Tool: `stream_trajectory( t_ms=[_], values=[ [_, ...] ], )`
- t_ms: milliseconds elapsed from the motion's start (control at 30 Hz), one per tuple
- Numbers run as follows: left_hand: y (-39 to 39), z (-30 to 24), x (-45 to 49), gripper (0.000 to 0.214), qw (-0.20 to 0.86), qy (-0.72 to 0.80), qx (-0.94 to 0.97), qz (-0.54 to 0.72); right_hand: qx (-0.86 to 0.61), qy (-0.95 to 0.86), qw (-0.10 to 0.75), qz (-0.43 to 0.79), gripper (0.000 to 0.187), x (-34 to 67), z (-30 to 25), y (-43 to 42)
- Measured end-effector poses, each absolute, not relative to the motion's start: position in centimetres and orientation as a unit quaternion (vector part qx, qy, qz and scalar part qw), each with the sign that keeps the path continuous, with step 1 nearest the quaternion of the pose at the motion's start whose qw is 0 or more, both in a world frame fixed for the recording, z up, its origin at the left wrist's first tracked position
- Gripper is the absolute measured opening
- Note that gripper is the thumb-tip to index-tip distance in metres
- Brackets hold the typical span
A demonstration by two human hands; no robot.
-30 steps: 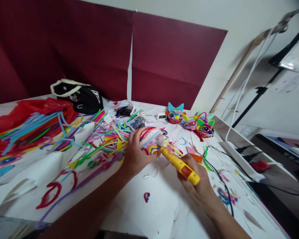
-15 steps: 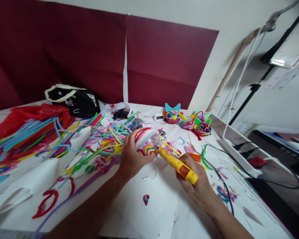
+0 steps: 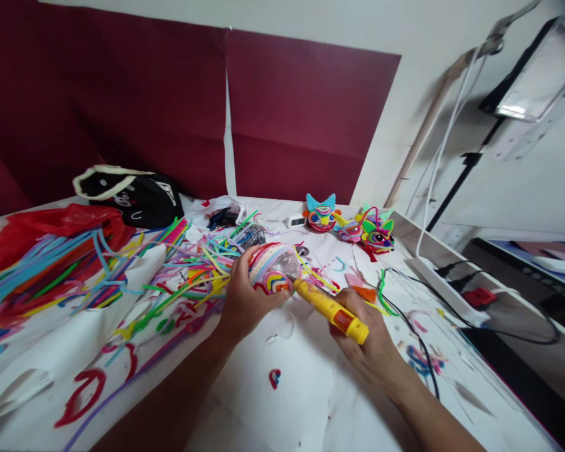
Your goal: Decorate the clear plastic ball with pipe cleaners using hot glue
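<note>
My left hand [image 3: 245, 298] is wrapped round the near left side of a clear ball [image 3: 289, 263] partly covered with rows of coloured pipe cleaner. Bands of red, cream, blue and pink run over its left part, with a rainbow-like arch low on the front; the right part is bare and see-through. In my right hand [image 3: 358, 326] is a yellow hot glue gun [image 3: 327, 307], its tip at the bare part of the ball; whether it touches, I cannot tell. Below them on the white paper lies a small red and blue pipe-cleaner piece [image 3: 274, 378].
Many loose pipe cleaners [image 3: 202, 270] and a red plastic bag [image 3: 70, 223] spread over the left. A black pouch [image 3: 136, 198] stands behind. Finished pipe-cleaner animal heads [image 3: 321, 215] sit at the back right. A black cable [image 3: 412, 329] runs to a white power strip [image 3: 447, 292].
The whole view has shifted slightly, so things appear a little further left. Both hands keep their grips, and the glue gun's tip stays at the ball's bare part.
</note>
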State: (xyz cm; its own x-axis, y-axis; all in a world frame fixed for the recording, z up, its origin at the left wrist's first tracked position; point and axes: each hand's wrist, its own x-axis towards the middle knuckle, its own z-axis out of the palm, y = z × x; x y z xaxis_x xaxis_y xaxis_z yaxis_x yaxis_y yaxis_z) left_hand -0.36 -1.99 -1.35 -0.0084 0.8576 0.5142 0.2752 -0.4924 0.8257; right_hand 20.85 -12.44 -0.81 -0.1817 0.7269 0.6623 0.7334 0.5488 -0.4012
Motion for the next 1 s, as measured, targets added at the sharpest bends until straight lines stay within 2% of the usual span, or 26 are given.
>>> stream_trajectory(
  t_ms=[333,533,667,833,1000],
  values=[
    [-2.0,-1.4,-0.5,0.094,0.333,0.443,0.617,0.558,-0.475,-0.764,0.435,0.048,0.003,20.9,-0.9,-12.4],
    [-1.3,-1.2,-0.6,0.096,0.354,0.457,0.589,0.564,-0.482,-0.746,0.456,0.050,0.015,21.6,-0.2,-12.1],
    [-0.1,-1.6,-1.1,0.092,0.330,0.471,0.557,0.599,-0.536,-0.748,0.386,0.066,0.014,22.2,-0.2,-11.8],
    [0.6,-1.2,-1.4,0.089,0.314,0.474,0.515,0.641,-0.548,-0.794,0.243,0.098,0.032,21.6,-1.5,-11.0],
    [0.7,-1.4,-1.3,0.088,0.312,0.465,0.520,0.645,-0.540,-0.812,0.167,0.145,0.038,20.6,-2.4,-10.8]
  ],
)
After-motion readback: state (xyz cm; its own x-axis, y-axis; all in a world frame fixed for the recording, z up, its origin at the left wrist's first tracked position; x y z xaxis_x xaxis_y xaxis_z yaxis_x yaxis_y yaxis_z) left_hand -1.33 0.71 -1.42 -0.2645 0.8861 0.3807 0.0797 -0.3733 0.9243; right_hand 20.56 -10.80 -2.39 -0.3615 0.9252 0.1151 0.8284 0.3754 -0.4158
